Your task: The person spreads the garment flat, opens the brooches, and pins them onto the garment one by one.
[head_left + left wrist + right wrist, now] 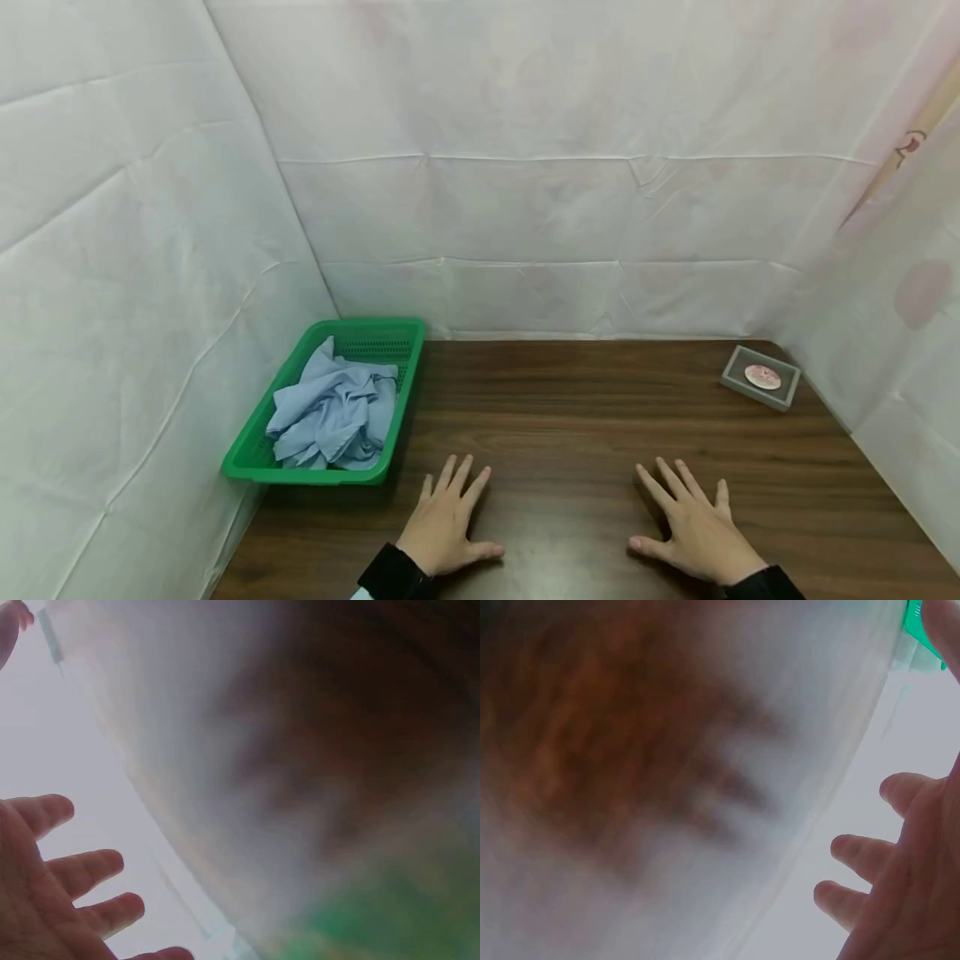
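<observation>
My left hand (441,525) is spread over the near part of the brown wooden table (555,417), fingers straight and thumb pointing inward, holding nothing. To its upper left stands a green plastic basket (408,400) with a crumpled light blue cloth (337,412) inside. On the right, my right hand (697,533) is likewise spread with straight fingers and nothing in it. Both wrist views show the palms from below with fingers apart; the left fingers (86,874) and right fingers (862,855) are sharp against a blurred background.
A small grey rectangular tray (738,379) with a pink and white oval piece (762,377) in it sits at the far right corner of the table. White sheeting (525,208) encloses the table at the back and on both sides, close behind the basket.
</observation>
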A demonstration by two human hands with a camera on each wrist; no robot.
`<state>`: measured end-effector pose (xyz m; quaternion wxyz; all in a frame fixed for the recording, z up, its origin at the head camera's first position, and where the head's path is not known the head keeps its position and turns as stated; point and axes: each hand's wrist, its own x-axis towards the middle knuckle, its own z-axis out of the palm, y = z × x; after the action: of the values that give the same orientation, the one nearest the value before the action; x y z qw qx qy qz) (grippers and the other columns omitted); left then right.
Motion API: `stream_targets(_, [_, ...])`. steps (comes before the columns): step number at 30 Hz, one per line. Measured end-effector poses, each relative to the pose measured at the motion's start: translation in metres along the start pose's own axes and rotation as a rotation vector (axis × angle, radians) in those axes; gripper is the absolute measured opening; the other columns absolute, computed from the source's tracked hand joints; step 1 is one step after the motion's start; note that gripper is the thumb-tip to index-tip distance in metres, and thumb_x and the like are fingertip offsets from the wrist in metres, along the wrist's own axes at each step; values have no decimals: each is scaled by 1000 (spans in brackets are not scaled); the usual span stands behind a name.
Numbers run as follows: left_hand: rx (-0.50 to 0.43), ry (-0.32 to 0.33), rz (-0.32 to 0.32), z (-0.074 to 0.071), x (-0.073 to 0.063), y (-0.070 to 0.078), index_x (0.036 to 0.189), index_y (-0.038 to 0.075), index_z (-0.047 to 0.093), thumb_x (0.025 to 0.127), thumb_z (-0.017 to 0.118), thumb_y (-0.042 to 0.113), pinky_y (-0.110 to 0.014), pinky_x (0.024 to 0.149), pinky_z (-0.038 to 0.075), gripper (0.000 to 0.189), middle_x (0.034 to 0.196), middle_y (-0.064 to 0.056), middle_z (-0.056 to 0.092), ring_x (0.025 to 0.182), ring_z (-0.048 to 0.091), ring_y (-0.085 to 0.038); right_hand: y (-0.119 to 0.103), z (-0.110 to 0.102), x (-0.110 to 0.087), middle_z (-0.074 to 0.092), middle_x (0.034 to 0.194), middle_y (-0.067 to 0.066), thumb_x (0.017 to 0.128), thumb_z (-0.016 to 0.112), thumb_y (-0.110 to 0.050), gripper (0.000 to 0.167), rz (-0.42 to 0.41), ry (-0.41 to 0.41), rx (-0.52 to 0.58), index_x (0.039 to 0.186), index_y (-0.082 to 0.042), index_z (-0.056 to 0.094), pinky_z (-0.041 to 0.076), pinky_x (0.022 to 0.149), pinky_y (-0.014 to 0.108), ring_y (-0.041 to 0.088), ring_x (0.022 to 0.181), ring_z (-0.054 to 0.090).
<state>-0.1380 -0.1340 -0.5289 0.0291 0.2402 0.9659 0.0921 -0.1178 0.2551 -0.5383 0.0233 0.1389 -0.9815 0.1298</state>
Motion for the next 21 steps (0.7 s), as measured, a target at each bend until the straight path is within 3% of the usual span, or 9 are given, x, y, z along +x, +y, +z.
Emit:
stream_targets(5, [-5,33,110,-24,4,10,153,24,27,71,54,83,-65,101,31,104,157,-13,23,144,16,-37,0,-4,1,33,151,20,71,58,-79,98,-5,22,-26,148,-21,40,10,89,84,48,135,27])
stream_targets(11, [33,161,235,-70,9,12,151,14,32,76,44,82,-50,103,39,101,152,-16,31,141,26,-33,-9,-9,9,32,152,19,74,61,-75,96,-46,67,-33,151,-24,34,14,88,84,46,135,29])
stream_targets(17, [110,271,221,-119,15,-3,147,8,38,89,41,70,-48,105,37,85,147,-18,40,138,33,-33,-24,-20,20,29,153,17,75,64,-71,94,-72,64,-21,151,-24,33,14,91,82,43,138,27])
stream_targets(21, [142,316,197,-151,19,-21,144,5,42,95,53,51,-50,106,35,68,143,-21,43,134,38,-37,-33,-25,26,31,153,15,75,66,-69,93,-100,81,-19,151,-24,34,16,92,81,40,138,28])
